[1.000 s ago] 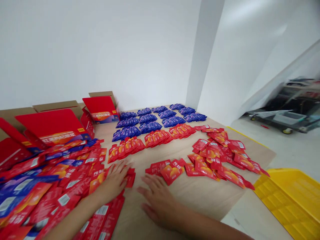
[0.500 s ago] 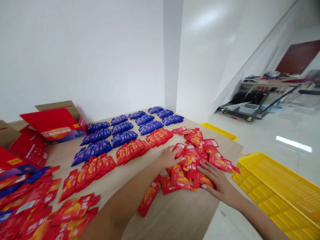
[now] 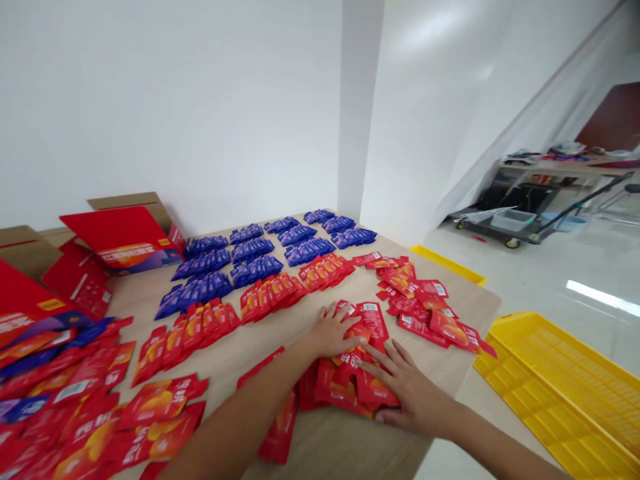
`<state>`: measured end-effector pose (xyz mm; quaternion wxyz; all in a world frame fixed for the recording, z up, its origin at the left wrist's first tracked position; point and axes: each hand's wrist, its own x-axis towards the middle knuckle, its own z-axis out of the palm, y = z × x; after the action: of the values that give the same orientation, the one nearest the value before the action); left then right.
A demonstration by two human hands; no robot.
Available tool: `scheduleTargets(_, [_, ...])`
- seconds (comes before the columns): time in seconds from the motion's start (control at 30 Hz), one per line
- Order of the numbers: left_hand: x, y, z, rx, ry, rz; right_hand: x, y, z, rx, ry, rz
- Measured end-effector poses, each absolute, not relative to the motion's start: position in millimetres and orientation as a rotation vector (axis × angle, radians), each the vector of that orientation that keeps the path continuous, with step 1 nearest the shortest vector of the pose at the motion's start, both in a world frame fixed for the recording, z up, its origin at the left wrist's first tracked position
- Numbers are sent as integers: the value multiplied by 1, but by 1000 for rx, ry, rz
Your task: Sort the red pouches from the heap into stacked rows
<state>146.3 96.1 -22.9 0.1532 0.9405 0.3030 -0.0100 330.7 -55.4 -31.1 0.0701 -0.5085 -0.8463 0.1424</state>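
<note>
Fingers (image 3: pixel 344 311) of the L hand (image 3: pixel 333 335) are a bit apart, draped over the far-left side of a small heap of red pouches (image 3: pixel 335 390) w/ orange fruit print; palm side hidden. R hand (image 3: pixel 417 393): fingers fanned apart, resting on the heap's right edge, tips close to the L thumb. So the heap is right under & btwn both sets of fingers, on a wood-look table (image 3: pixel 330 447).

Nearer than the fingers, partly under the L forearm: a loose red pouch (image 3: pixel 281 427). Well left of the fingers, a big mixed pile (image 3: pixel 85 393), mostly red w/ some blue pouches.

Just past the R fingers, to the right: 2nd loose red cluster (image 3: pixel 425 300), its outer end at the table edge. Off the edge, right of the fingers & lower: yellow crate (image 3: pixel 545 373).

Beyond the L fingers, a line of fanned red sets (image 3: pixel 270 293); behind those, rows of fanned blue sets (image 3: pixel 255 268). Far left of the fingers: open red cartons (image 3: pixel 125 243), flaps up.

Farther, past the table's right edge: another yellow crate, part hidden (image 3: pixel 450 265), then a flat trolley (image 3: pixel 533 233) w/ a clear bin (image 3: pixel 513 219). White wall (image 3: pixel 200 100) behind the cartons & blue sets.
</note>
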Motion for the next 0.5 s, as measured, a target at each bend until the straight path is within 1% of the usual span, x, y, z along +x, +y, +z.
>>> scheduleTargets(0.2, [65, 76, -16, 2643, 928, -66, 257, -60, -32, -1480, -2602, 549])
scheduleTargets(0.5, [-28, 57, 5, 2505, 892, -169, 143, -78, -36, -1410, -2641, 563])
